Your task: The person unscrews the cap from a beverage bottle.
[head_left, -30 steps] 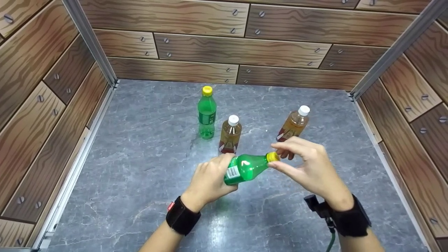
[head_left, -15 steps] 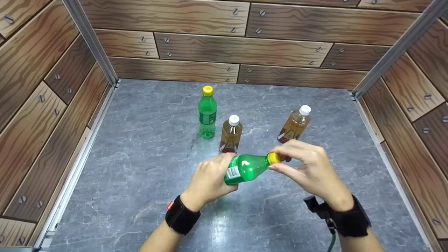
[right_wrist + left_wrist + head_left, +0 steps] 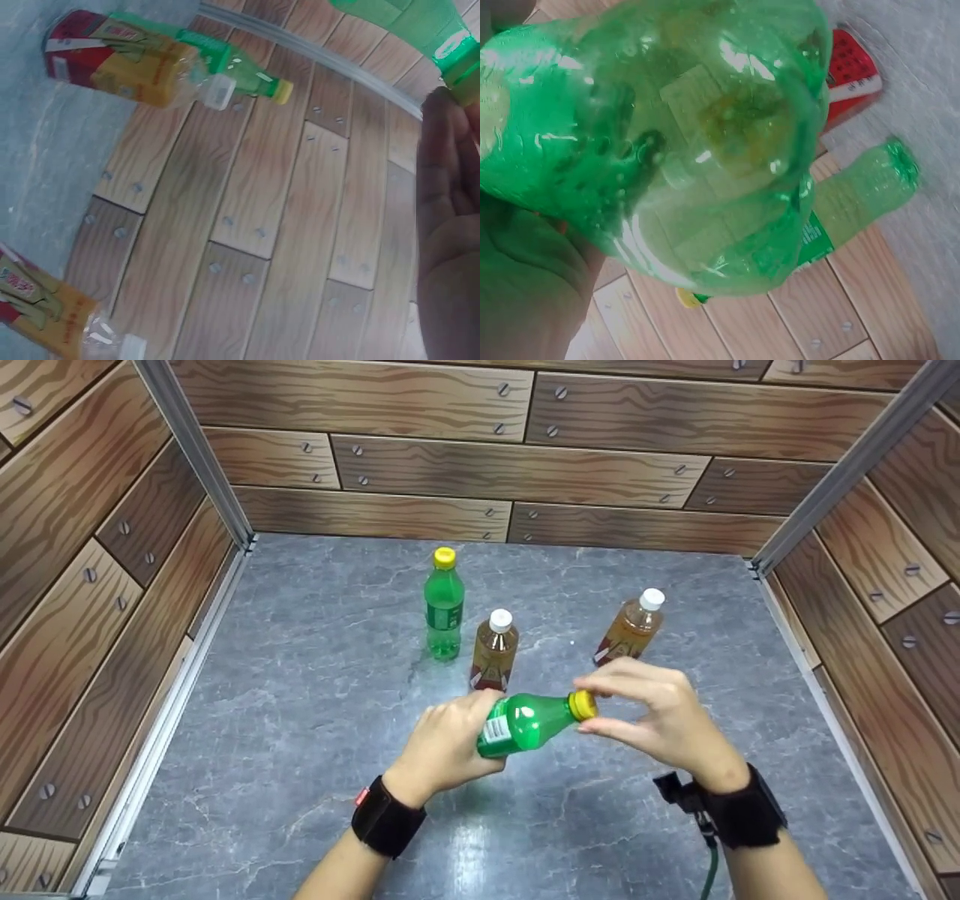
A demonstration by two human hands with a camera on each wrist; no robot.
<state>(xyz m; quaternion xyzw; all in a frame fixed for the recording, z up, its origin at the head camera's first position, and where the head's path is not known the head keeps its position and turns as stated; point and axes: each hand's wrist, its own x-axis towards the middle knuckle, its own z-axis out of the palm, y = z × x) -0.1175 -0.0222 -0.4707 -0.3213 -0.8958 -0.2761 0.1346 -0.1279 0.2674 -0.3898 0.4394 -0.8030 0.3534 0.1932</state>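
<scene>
The green bottle (image 3: 536, 720) is held up over the tabletop (image 3: 315, 720), tipped almost onto its side, with its neck pointing toward the right hand (image 3: 652, 712). The left hand (image 3: 450, 742) is clamped round its body. The thumb and fingers of the right hand are bent to either side of the yellow cap (image 3: 583, 705), which sits on the neck; whether they press on it, I cannot tell. Just beyond the held bottle stands a white-capped amber bottle (image 3: 495, 652), its foot partly hidden. Beside that, to the left and farther back, a second green bottle (image 3: 444, 615) stands upright. Another amber bottle (image 3: 630, 626) is well apart on the right, its foot partly behind the right hand. Each wrist wears a black strap (image 3: 388, 819). Plank-patterned walls (image 3: 517, 472) border the tabletop.
</scene>
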